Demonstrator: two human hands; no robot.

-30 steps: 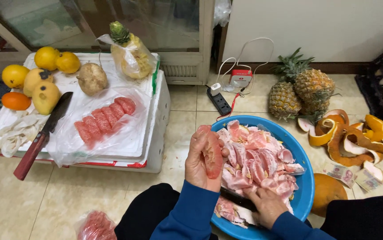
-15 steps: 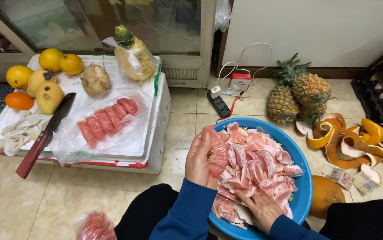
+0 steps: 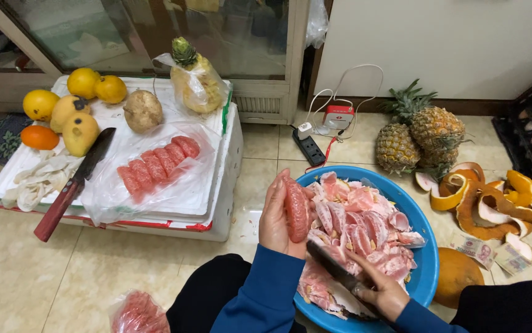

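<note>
The left hand [image 3: 276,217] is curled around a peeled pink fruit piece [image 3: 296,209], holding it up over the near edge of the blue bowl [image 3: 425,271]. The right hand [image 3: 382,294] grips a small knife [image 3: 334,266] low in the bowl, with its blade pointing at the fruit piece. The bowl is full of pink peel scraps [image 3: 365,228]. To the left, a white box [image 3: 216,185] has more peeled pieces [image 3: 155,161] on plastic and a big knife [image 3: 71,184]. Two pineapples [image 3: 417,137] and orange peels [image 3: 494,200] lie to the right.
</note>
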